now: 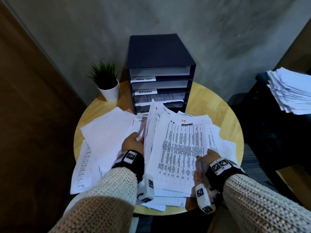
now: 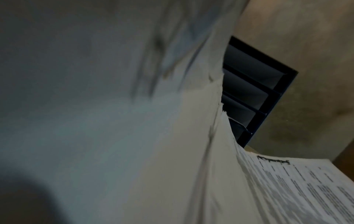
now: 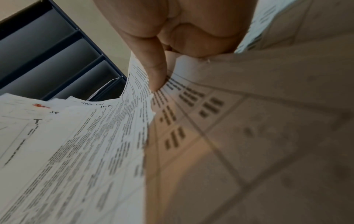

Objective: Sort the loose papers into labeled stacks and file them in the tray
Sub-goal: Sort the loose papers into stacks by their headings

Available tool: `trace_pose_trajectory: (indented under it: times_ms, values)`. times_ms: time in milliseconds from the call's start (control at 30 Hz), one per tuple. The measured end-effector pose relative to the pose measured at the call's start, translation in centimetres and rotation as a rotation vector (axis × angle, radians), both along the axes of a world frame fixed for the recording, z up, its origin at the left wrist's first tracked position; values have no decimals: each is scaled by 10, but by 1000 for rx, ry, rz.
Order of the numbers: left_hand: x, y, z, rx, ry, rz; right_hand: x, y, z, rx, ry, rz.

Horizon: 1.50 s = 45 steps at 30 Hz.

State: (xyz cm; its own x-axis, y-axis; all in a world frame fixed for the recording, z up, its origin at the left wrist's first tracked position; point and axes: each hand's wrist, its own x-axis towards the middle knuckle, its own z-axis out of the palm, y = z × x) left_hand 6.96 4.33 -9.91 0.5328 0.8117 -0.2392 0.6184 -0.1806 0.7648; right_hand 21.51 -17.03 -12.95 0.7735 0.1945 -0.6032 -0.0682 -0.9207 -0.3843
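The room is dim, and the head view darkens toward its corners, where straight lines bow outward. White papers [image 1: 176,148] are its brightest area, their print sharp. The left wrist view is murky and smeared, with a dark shadow at bottom left. The right wrist view is warmer, its near sheets blurred.

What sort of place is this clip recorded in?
Probably a small office corner or home workspace. A dark file tray with slot labels such as ADMIN stands on a round wooden table against a grey wall, printed papers cover the tabletop, and a small potted plant sits beside the tray.
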Motion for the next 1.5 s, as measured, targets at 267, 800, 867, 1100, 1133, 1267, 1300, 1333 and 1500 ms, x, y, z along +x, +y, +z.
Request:
trace_pose_trajectory:
  times_ms: [267,800,867,1100,1133,1267,1300,1333,1500]
  values:
    - [-23,25,61,213,-161,34,-7,-4,-1,12,-16,-65]
    - [-52,28,58,-1,-400,-19,-16,-16,17,-32,-134,64]
    - [-57,19,43,-301,-343,74,-14,-18,11,-42,-121,66]
    - [-62,14,13,-643,-49,187,-12,-19,-3,-88,-110,55]
    - [-63,10,11,-694,-58,191,-12,-18,-4,-93,-106,59]
    - [-60,-4,11,-685,-28,121,-16,-14,-7,-98,-152,84]
    - [-58,-6,11,-633,12,115,-15,-14,-6,-91,-149,102]
    - [-56,-5,11,-560,73,118,-13,-14,-5,-81,-145,122]
    - [-62,25,19,-50,261,158,-4,-21,6,-91,-227,179]
